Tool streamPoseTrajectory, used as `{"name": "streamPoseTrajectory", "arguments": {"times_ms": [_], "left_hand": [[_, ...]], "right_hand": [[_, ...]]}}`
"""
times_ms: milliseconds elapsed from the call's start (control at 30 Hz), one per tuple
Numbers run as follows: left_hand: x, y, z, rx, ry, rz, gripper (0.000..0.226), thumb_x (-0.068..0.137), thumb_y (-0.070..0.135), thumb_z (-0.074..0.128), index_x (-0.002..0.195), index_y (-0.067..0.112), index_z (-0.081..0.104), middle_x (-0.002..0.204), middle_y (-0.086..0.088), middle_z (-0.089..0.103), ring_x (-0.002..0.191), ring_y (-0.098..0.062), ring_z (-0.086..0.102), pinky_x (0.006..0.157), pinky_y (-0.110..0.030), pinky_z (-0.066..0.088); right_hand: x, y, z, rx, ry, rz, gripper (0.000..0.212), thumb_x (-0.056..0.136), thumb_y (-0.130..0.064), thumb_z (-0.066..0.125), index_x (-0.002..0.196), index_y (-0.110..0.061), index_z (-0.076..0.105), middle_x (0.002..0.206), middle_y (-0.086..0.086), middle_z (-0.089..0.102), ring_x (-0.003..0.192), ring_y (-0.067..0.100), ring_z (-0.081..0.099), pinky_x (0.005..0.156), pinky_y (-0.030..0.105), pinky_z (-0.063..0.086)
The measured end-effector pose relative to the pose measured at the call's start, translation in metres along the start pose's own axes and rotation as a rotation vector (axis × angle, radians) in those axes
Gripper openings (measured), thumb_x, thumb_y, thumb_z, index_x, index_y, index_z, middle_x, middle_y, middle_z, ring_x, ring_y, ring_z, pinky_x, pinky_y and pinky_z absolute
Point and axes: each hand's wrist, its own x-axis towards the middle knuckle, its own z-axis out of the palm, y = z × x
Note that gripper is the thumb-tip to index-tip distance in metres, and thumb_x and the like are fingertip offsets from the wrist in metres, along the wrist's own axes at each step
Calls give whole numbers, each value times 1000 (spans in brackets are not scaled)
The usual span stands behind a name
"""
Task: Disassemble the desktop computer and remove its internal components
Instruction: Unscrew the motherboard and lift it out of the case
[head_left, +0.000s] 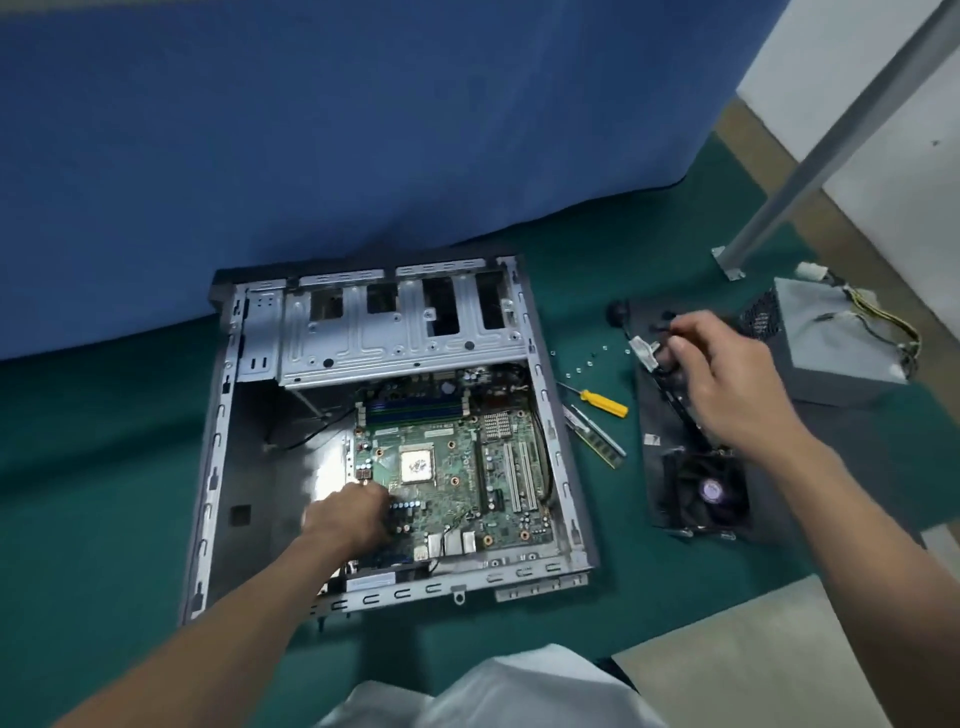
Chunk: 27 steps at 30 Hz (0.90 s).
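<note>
Our left hand (348, 514) is down inside the open computer case (218, 467) at lower centre of the frame. Its fingers are bent onto the lower-left edge of the motherboard (457, 467), though we cannot tell whether they pinch anything; the board runs from that hand toward the case's right wall, its upper edge tucked under the drive cage (395, 332). Our right hand (727, 374), well apart at the right of the frame over the black side panel (670, 415), pinches a white-plugged cable (643, 353), so we judge the left hand far nearer the board, and lifting it likely starts from that left edge.
</note>
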Motion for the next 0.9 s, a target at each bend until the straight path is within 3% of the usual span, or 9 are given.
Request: {"name": "streamPoseTrajectory", "arguments": {"times_ms": [133, 333, 400, 467, 600, 667, 767, 833, 900], "left_hand": [[-1, 1, 1, -41, -27, -34, 13, 85, 32, 68, 93, 28, 59, 100, 5, 59, 85, -13, 54, 72, -27, 43], [-3, 2, 1, -93, -39, -91, 12, 82, 25, 66, 87, 34, 59, 100, 6, 61, 89, -14, 57, 71, -27, 44], [-3, 3, 0, -110, -45, -101, 13, 82, 25, 66, 83, 35, 58, 97, 7, 60, 87, -14, 57, 70, -27, 43], [-3, 3, 0, -113, -41, -101, 13, 82, 25, 66, 83, 35, 58, 95, 7, 57, 86, -14, 56, 70, -27, 42], [-3, 3, -1, -130, -27, -82, 15, 84, 21, 66, 84, 34, 58, 98, 4, 59, 84, -15, 56, 74, -28, 47], [-4, 3, -2, -134, -31, -79, 13, 85, 22, 66, 86, 33, 58, 99, 3, 58, 84, -17, 55, 77, -29, 49], [-4, 5, -4, -94, -39, -33, 11, 88, 34, 66, 90, 26, 59, 94, 3, 61, 81, -16, 57, 68, -26, 47], [-7, 13, -12, -164, -47, 35, 19, 91, 44, 62, 89, 25, 60, 82, 8, 59, 71, -9, 57, 55, -19, 39], [-9, 23, -21, -400, -133, 137, 23, 91, 47, 61, 77, 29, 58, 69, 15, 54, 62, -3, 52, 52, -17, 34]], "right_hand": [[-2, 61, 21, 75, -35, 265, 13, 99, -12, 44, 103, -9, 55, 81, 1, 66, 62, 19, 55, 70, 42, 51], [-13, 107, 33, 179, -64, 617, 17, 99, -7, 44, 110, -1, 55, 88, 15, 66, 59, 20, 56, 50, 16, 51], [-17, 117, 33, 85, -83, 674, 21, 97, -7, 45, 113, -2, 57, 99, 18, 66, 80, 26, 62, 68, 24, 54], [-20, 123, 29, -79, -70, 751, 26, 96, -13, 46, 116, -4, 60, 110, 19, 64, 110, 37, 54, 95, 39, 45], [-18, 105, 25, -289, -26, 844, 30, 87, -10, 50, 110, 5, 61, 113, 27, 58, 111, 45, 49, 96, 48, 44], [-14, 80, 31, -378, 106, 696, 33, 85, -6, 51, 116, 7, 56, 120, 30, 51, 113, 45, 43, 95, 47, 38], [-15, 14, 52, -268, 193, 91, 25, 84, 1, 53, 107, 4, 62, 105, 26, 60, 99, 40, 53, 89, 44, 40], [-24, -35, 76, -145, -53, -245, 22, 88, -7, 52, 105, -5, 65, 102, 13, 66, 93, 27, 60, 86, 37, 47], [-32, -71, 106, -105, -479, -323, 23, 96, -21, 48, 113, -18, 63, 112, -2, 65, 98, 13, 59, 86, 26, 46]]}}
